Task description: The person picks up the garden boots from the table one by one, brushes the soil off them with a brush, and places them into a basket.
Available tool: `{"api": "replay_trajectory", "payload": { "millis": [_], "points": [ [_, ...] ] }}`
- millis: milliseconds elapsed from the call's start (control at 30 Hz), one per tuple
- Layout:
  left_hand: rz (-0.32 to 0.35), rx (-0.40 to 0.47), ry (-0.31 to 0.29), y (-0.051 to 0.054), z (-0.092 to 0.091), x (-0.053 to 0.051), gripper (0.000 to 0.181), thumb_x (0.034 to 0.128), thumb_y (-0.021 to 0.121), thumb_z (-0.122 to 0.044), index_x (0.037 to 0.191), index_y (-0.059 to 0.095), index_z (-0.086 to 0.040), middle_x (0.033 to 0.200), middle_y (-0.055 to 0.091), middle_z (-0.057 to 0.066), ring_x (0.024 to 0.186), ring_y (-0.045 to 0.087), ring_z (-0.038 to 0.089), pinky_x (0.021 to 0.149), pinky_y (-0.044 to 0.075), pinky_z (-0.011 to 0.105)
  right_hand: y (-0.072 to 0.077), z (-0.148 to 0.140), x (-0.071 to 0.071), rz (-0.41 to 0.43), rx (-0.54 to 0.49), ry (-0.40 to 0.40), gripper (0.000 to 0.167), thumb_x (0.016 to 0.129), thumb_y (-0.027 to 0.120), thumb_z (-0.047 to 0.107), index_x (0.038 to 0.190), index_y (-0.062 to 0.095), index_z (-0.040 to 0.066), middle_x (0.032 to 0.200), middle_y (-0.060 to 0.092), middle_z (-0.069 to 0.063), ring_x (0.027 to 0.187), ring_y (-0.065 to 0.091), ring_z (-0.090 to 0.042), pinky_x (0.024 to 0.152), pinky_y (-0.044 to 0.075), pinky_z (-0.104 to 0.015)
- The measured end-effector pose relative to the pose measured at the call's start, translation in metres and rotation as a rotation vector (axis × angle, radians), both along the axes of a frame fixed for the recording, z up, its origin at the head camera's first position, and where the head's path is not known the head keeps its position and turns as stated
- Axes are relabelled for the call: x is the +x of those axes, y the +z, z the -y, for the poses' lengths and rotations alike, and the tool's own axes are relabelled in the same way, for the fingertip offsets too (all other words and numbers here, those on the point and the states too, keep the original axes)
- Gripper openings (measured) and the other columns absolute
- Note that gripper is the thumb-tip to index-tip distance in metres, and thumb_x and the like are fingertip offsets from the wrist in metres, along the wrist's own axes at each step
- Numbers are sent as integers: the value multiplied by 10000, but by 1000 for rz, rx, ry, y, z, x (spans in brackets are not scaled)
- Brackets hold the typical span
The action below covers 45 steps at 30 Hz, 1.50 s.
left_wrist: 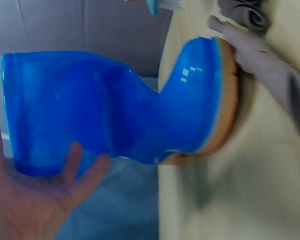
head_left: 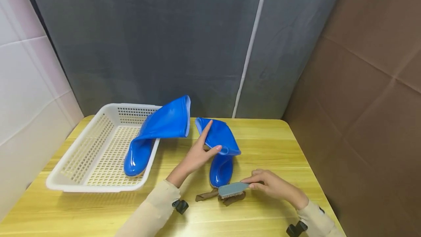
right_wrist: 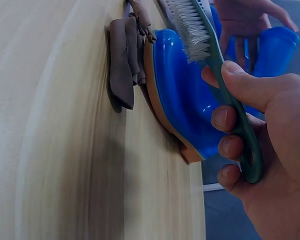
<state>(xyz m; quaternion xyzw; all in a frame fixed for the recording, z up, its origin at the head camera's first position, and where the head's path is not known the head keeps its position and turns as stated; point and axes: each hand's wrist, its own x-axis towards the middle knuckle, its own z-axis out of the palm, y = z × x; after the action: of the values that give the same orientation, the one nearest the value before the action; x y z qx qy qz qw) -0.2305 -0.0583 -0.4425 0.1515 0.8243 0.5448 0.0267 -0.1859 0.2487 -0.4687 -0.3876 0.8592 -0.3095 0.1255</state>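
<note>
A blue rain boot [head_left: 221,169] with an orange sole [left_wrist: 225,100] stands on the table, its shaft bent over. Beside the shaft is my left hand [head_left: 197,153], its fingers fairly straight along the boot and its thumb near the rim; how firmly they touch cannot be told. My right hand [head_left: 274,185] grips the dark handle of a grey-green brush [head_left: 231,189], fingers curled round it. The brush's pale bristles [right_wrist: 192,30] hang near the boot's toe, above brown, cloth-like strips [right_wrist: 122,65] lying on the wood.
On the left stands a white perforated plastic basket [head_left: 95,188]. A second blue rain boot [head_left: 164,121] leans inside it, its shaft reaching over the right rim. A dark grey wall [head_left: 148,39] rises behind the wooden table [head_left: 269,142], and a brown panel [head_left: 368,94] borders the right side.
</note>
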Motion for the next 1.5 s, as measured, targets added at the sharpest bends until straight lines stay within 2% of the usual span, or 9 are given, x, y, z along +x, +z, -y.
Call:
{"api": "replay_trajectory", "payload": {
  "millis": [300,567,700,800,867,1000,1100,1300,1500],
  "points": [
    [-94,-165,136,23,-22,-3,1131,720,703,-743,1524,-66,-538,1681,135,74,1491,287,427,1082,337,721,-8,-5,6,46,-46,-10,322,1002,546,274,1258,696,151,771,507,72,705,380,52,648,399,-141],
    [-108,-206,217,26,-48,-5,1285,665,727,-760,1483,-232,-510,1697,-4,41,1514,205,445,1103,301,720,-17,-11,12,86,-89,-30,334,1007,535,243,1278,678,110,750,502,33,677,361,53,618,397,-146],
    [-120,-276,189,18,-70,-13,1350,654,751,-739,1516,-241,-430,1693,-63,72,1514,166,480,1087,325,722,-19,-13,14,76,-107,-21,324,1005,540,213,1270,680,88,749,526,11,679,372,60,615,408,-145],
    [-139,-424,134,0,-84,-18,1383,652,803,-677,1573,-164,-319,1684,-35,154,1474,259,508,1032,441,664,-20,-14,14,84,-98,-34,323,1005,543,235,1263,688,107,761,537,24,694,392,59,625,417,-150],
    [-154,-573,101,-14,-89,-20,1309,715,821,-568,1598,-88,-241,1667,79,210,1385,436,480,971,528,580,-21,-15,14,108,-87,-59,327,1005,540,267,1261,693,131,780,542,45,707,410,52,634,419,-156],
    [-197,-784,101,-33,-90,-23,1046,843,778,-332,1607,83,-167,1528,429,242,993,714,330,838,612,427,-22,-17,14,137,-73,-92,330,1005,537,299,1259,696,160,786,532,54,709,414,37,634,414,-161],
    [-249,-836,107,-36,-88,-25,888,899,724,-290,1594,186,-166,1420,562,227,804,725,247,768,623,380,-21,-18,14,132,-70,-95,330,1004,538,302,1257,697,161,777,530,47,700,406,31,626,407,-162],
    [-279,-896,90,-35,-88,-26,700,954,664,-289,1556,325,-178,1423,558,231,698,701,188,666,612,316,-18,-19,15,137,-41,-127,340,998,541,353,1252,702,194,792,527,72,717,427,28,638,410,-163],
    [-319,-955,98,-39,-91,-26,730,890,738,-293,1518,403,-131,1406,563,255,712,705,191,609,594,301,-16,-19,17,132,-71,-111,341,999,546,307,1254,698,139,781,546,26,702,411,26,623,398,-159]
  ]
}}
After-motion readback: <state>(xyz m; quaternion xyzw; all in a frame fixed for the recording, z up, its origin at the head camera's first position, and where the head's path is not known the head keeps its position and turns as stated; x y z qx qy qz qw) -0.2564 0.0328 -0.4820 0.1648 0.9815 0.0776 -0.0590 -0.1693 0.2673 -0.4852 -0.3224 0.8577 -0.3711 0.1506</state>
